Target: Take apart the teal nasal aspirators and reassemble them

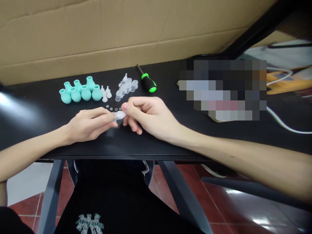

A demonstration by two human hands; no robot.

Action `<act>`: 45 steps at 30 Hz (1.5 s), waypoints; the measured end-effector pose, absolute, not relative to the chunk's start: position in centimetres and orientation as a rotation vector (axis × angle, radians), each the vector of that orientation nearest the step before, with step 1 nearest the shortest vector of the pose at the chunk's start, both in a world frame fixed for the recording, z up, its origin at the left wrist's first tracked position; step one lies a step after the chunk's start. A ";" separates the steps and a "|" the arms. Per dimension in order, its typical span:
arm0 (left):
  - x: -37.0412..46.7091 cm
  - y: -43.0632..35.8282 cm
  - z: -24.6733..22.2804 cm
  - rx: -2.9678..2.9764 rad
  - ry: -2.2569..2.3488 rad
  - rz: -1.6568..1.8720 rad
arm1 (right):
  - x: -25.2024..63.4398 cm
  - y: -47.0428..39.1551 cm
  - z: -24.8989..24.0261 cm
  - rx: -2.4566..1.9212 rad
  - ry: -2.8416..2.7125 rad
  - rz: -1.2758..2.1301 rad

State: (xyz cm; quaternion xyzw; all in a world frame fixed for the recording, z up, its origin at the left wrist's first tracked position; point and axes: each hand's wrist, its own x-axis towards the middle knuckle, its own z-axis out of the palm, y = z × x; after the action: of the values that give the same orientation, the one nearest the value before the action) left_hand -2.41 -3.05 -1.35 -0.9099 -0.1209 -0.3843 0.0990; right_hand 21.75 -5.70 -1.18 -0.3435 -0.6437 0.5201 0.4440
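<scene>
Above the front part of the black table, my left hand (94, 125) pinches a clear plastic piece (116, 116). The thumb and forefinger of my right hand (148, 115) grip a white nozzle tip (121, 114) that meets the clear piece, and my fingers partly cover both. How far one sits inside the other, I cannot tell. Just beyond my fingertips lie several tiny clear discs (111, 109). Farther back stand several white nozzle tips (104, 98) beside a cluster of translucent plastic cups (125, 87).
Several teal rubber bulbs (85, 93) stand in two rows at the back left. A green and black screwdriver (148, 84) lies behind my right hand. To the right is a blurred-out item (226, 91) with a white cable (280, 122). Cardboard (97, 35) walls the table's back.
</scene>
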 end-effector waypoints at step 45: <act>-4.1 0.5 -1.9 -2.629 -1.335 -1.400 | 18.7 6.7 5.7 -0.930 -2.576 0.419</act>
State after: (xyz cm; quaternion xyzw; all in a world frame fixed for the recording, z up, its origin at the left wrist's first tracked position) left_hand -4.11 0.52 -1.91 -0.8040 -0.4082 -0.4280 -0.0613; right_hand 18.65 6.74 5.67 -0.3299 -0.9138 0.1487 0.1846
